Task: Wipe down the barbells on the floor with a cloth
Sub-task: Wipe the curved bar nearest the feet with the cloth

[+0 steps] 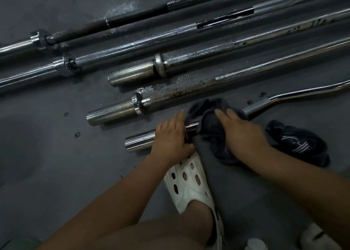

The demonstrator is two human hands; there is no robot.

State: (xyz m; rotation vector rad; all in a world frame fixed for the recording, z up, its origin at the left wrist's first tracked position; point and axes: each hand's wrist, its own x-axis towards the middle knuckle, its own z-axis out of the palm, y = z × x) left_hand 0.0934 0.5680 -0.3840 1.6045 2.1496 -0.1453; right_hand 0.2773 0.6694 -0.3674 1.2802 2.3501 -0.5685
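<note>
Head view: a person crouches over barbells on a grey floor (56, 155).
Curl bar (140, 141): at centre frame, its sleeve end points to 8 o'clock and its bent shaft runs off toward 2 o'clock.
Left hand (170, 141): lies over the sleeve by the collar, fingers fairly straight and close together.
Right hand (240, 134): flat on a dark cloth (206, 124), fingers together, pressing it onto the shaft.
Second cloth (299, 145): crumpled at 3 o'clock.
Straight barbells (132, 46): four, parallel, toward 12 o'clock.
White clog (187, 185): at 6 o'clock.
</note>
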